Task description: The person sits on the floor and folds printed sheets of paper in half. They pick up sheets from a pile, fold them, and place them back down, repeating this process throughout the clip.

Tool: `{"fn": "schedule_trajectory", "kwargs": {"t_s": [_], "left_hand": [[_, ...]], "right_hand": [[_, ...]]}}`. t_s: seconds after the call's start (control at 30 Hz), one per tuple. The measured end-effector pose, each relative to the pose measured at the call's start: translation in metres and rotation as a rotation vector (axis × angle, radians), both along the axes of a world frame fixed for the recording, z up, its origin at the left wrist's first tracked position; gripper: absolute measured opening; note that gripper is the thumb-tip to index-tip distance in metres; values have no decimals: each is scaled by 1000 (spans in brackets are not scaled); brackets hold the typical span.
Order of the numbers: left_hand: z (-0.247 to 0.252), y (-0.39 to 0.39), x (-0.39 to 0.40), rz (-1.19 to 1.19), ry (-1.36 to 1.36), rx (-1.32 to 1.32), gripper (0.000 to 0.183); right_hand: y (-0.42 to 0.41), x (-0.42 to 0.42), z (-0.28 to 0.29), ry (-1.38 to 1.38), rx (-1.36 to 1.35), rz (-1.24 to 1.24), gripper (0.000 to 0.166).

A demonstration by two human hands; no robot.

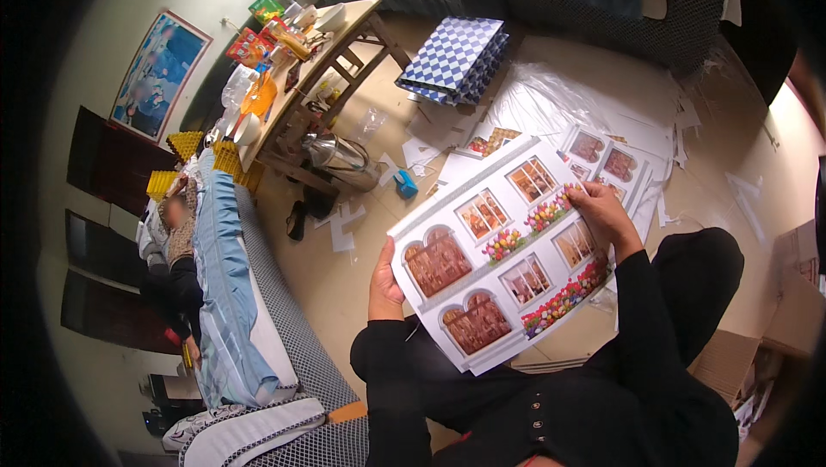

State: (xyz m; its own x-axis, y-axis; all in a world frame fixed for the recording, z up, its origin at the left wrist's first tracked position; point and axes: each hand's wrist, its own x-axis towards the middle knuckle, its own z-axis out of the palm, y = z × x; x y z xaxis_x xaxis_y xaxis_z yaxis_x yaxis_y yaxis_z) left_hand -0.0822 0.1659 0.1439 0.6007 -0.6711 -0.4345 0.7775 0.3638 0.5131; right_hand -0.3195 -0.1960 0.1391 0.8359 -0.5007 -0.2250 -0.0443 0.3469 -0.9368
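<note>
Before me I hold up a large printed sheet (pixel 474 283) showing a white house front with windows, arched balconies and rows of flowers. My left hand (pixel 385 280) grips its left edge, thumb on the printed face. On the upper right edge my right hand (pixel 604 212) pinches the sheet, and the fingers behind it are hidden. Beyond the sheet, similar printed sheets (pixel 619 160) with arched windows lie on the floor, partly covered by the one I hold. Clear plastic film (pixel 542 96) spreads over white material past them.
A blue-and-white checked box or bag (pixel 455 54) stands on the floor. Paper offcuts (pixel 342 225), a small blue object (pixel 405 184) and a metal kettle (pixel 335 154) lie or stand nearby. A wooden table (pixel 361 12) holds bowls and packets. Someone (pixel 181 235) reclines on the left sofa (pixel 284 312). Cardboard boxes (pixel 729 364) stand right.
</note>
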Motion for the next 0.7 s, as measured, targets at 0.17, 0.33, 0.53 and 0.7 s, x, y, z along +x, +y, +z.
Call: {"fn": "schedule_trajectory", "kwargs": {"t_s": [0.17, 0.33, 0.53, 0.7], "left_hand": [[9, -8, -30, 44, -389, 235, 27], [-9, -26, -50, 46, -609, 445, 22], [-28, -45, -70, -10, -446, 311, 35], [-45, -51, -79, 18, -560, 546, 65]], "right_hand": [[-15, -2, -22, -91, 42, -169, 27], [-10, 3, -34, -140, 133, -141, 36], [-2, 2, -33, -198, 234, -130, 41], [8, 11, -25, -245, 272, -60, 43]]}}
